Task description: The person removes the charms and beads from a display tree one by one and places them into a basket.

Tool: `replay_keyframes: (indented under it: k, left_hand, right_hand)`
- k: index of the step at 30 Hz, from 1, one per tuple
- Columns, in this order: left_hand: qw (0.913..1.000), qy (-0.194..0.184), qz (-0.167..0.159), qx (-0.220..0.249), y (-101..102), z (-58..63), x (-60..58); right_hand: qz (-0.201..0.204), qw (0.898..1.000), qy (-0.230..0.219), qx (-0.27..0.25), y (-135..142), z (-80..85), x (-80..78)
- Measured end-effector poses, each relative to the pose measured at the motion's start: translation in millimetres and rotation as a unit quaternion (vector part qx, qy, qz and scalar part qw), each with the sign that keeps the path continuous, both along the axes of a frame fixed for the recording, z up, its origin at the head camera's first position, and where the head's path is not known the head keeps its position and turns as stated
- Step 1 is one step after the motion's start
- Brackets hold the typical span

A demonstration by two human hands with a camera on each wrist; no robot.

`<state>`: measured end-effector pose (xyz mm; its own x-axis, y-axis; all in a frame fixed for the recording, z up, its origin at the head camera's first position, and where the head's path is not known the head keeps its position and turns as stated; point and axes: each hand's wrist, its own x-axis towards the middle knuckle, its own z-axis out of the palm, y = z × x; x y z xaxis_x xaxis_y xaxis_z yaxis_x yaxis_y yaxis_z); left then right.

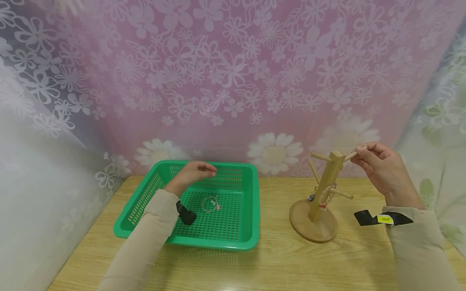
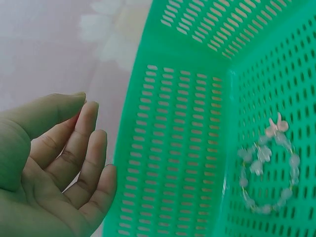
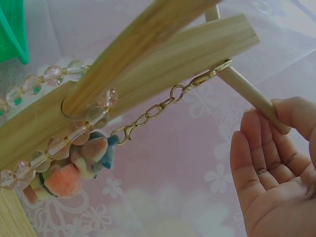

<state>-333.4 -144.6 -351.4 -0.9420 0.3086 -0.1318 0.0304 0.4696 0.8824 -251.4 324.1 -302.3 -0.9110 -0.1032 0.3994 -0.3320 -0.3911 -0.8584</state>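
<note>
My right hand (image 1: pixel 382 169) pinches the end of an upper wooden peg (image 3: pixel 252 98) on a wooden stand (image 1: pixel 320 194), with the thumb on one side and fingers on the other. From that peg hangs a gold chain (image 3: pixel 154 111) with a small plush animal charm (image 3: pixel 94 157). A clear pink beaded bracelet (image 3: pixel 58 147) hangs on a lower peg (image 1: pixel 343 194). Over the green basket (image 1: pixel 212 243) hovers my left hand (image 1: pixel 191 176), its fingers loosely bent, thumb close to the index finger, no object visible in it. In the basket lies a pale beaded bracelet (image 2: pixel 295 161) with small charms.
The stand's round base (image 1: pixel 296 220) rests on the wooden table (image 1: pixel 276 262), to the right of the basket. A flowered curtain (image 1: pixel 233 101) hangs close behind both. Another peg (image 1: pixel 320 157) juts left from the post. Black straps (image 1: pixel 367 218) circle both wrists.
</note>
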Motion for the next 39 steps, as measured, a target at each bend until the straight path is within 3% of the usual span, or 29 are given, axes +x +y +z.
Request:
replay_keyframes:
  k: [17, 24, 39]
  left_hand:
    - [0.9974, 0.052, -0.048, 0.017, 35, 17.7, 21.7]
    - [0.9939, 0.078, -0.072, 0.029, 49, 19.1, 29.2]
    - [0.9919, 0.064, -0.083, 0.072, 80, 24.7, 55.1]
  right_hand:
    - [-0.001, 1.000, 0.014, -0.015, -2, -2.6, -0.3]
    - [-0.006, 1.000, 0.011, -0.016, -2, -2.0, 0.1]
    - [-0.011, 0.999, 0.009, -0.037, -5, -2.4, 0.8]
